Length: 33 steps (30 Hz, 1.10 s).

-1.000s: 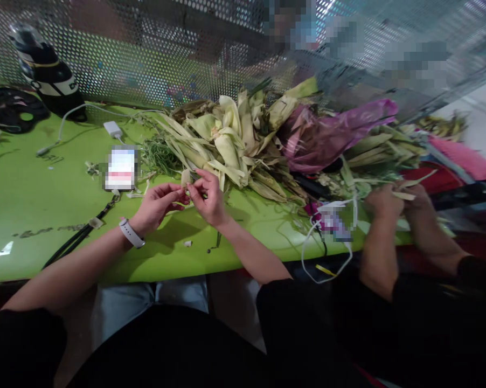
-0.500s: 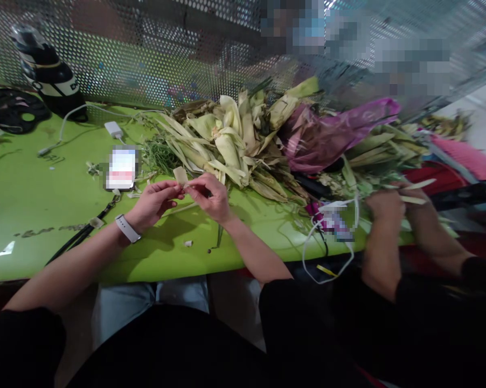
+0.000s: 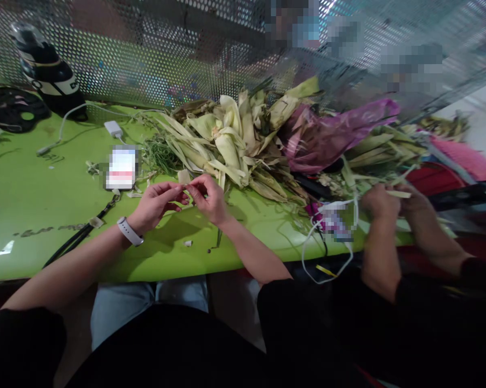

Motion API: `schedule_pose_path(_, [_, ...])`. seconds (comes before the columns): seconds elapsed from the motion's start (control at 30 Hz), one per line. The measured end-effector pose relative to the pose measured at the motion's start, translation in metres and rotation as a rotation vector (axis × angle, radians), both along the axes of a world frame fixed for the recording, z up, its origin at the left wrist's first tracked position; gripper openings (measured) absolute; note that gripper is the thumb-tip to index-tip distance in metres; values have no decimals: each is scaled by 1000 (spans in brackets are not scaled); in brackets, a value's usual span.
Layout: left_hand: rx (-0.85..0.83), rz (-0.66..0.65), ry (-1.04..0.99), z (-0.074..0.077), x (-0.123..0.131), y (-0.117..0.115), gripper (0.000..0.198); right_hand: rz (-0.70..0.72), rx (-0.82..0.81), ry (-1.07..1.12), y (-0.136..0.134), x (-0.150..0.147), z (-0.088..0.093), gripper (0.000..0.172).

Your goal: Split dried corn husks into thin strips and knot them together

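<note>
My left hand [image 3: 159, 203] and my right hand [image 3: 209, 198] meet fingertip to fingertip above the green table [image 3: 146, 258]. Both pinch a small pale piece of corn husk [image 3: 184, 177], whose broad flat end sticks up above the fingers. Its lower part is hidden by my fingertips. Just beyond the hands lies a big heap of corn husks [image 3: 229, 145], with a bunch of thin green strands [image 3: 160, 153] at its left side. A small pale scrap [image 3: 188, 243] rests on the table below my hands.
A phone [image 3: 122, 167] with a black strap [image 3: 79, 237] lies to the left, a dark bottle [image 3: 53, 75] behind it. A purple plastic bag [image 3: 327, 134] sits on the heap. At right, a co-worker's hands [image 3: 396, 202] hold a pale strip, near a looped white cable [image 3: 305, 258].
My hands have shifted slightly, and the husk piece has moved a little to the right and down. The co-worker's hands have turned the pale strip and drawn closer together.
</note>
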<state>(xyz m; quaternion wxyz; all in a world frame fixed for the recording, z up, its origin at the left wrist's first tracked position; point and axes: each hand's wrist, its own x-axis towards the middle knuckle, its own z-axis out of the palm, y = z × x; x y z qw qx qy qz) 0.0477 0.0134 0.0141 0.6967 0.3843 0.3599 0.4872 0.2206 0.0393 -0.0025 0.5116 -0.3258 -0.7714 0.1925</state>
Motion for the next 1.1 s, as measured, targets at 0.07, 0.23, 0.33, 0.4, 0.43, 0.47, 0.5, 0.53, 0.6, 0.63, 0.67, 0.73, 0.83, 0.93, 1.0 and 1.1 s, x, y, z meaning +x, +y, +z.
schedule_pose_path(0.07, [26, -9, 17, 0, 1, -1, 21, 18, -78, 56, 0, -1, -2, 20])
schedule_pose_path(0.23, [155, -21, 147, 0, 0, -1, 22, 48, -113, 77, -1, -2, -4, 24])
schedule_pose_path(0.33, [160, -28, 186, 0, -2, 1, 23, 35, -139, 66, -2, -1, -2, 22])
schedule_pose_path(0.4, [123, -26, 151, -1, -3, 4, 21, 60, -131, 68, -1, 1, 0, 22])
schedule_pose_path(0.43, [99, -22, 121, -1, -3, 5, 19, 79, -115, 62, 0, 2, 2, 21])
schedule_pose_path(0.47, [76, -18, 90, -1, -4, 6, 18, 95, -88, 50, 1, 3, 3, 20])
schedule_pose_path(0.5, [54, -16, 62, -2, -4, 7, 17, 105, -53, 32, 2, 4, 3, 18])
schedule_pose_path(0.53, [33, -17, 39, -2, -4, 7, 16, 105, -17, 8, 3, 5, 4, 15])
schedule_pose_path(0.6, [-4, -13, 9, -4, -4, 9, 15, 85, 52, -44, 6, 7, 4, 12])
schedule_pose_path(0.63, [-18, -8, -3, -5, -4, 9, 15, 74, 82, -68, 7, 7, 3, 12])
schedule_pose_path(0.67, [-29, 0, -13, -5, -4, 10, 15, 64, 107, -90, 8, 8, 2, 13])
schedule_pose_path(0.73, [-44, 12, -28, -6, -4, 10, 15, 46, 144, -117, 10, 8, 1, 14])
schedule_pose_path(0.83, [-44, -2, -18, -5, -5, 11, 15, 46, 177, -115, 10, 8, 1, 12])
schedule_pose_path(0.93, [19, -13, 30, -3, -5, 10, 17, 74, 232, -63, 10, 6, 1, 9])
schedule_pose_path(1.0, [48, 4, 52, -2, -4, 8, 17, 84, 284, -42, 10, 5, 0, 7])
schedule_pose_path(1.1, [23, 49, 32, -3, -2, 7, 17, 55, 331, -72, 11, 6, -2, 7])
